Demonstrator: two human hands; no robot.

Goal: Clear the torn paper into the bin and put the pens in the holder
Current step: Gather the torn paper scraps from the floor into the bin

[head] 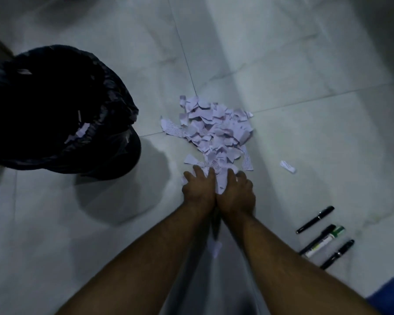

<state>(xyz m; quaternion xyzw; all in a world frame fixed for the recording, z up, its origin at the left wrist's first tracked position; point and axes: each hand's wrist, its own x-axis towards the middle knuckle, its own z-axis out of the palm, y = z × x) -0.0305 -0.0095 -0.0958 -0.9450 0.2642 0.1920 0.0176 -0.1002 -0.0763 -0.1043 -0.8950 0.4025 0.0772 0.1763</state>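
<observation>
The frame is dim and soft, so print on the scraps cannot be read and fine detail on the hands is hard to make out. A blue shape (389,294) at the lower right corner is cut off by the frame edge and cannot be identified. No pen holder appears in the view. The bin (55,110) stands at the left on the tiled floor (282,64), lined with a dark bag; its far left side runs out of frame and its inside is almost black. A few pale scraps (82,130) show inside it, near the right part of the rim. The pile of torn paper (214,128) lies on the floor to the right of the bin, apart from it. One stray piece (287,166) lies to the right of the pile, and another small scrap (215,247) lies between the forearms. The left hand (199,188) and the right hand (237,192) rest side by side at the near edge of the pile, heels touching, backs upward. The fingers of both hands are spread and bent down into the scraps, with paper bunched between the two hands; whether the fingertips close under the paper cannot be told. Four pens lie on the floor to the right of the right forearm, near each other: a black pen (315,219), a thin black pen (317,239), a marker with a green cap (325,242) touching it, and a second black pen (337,254) nearest the camera.
</observation>
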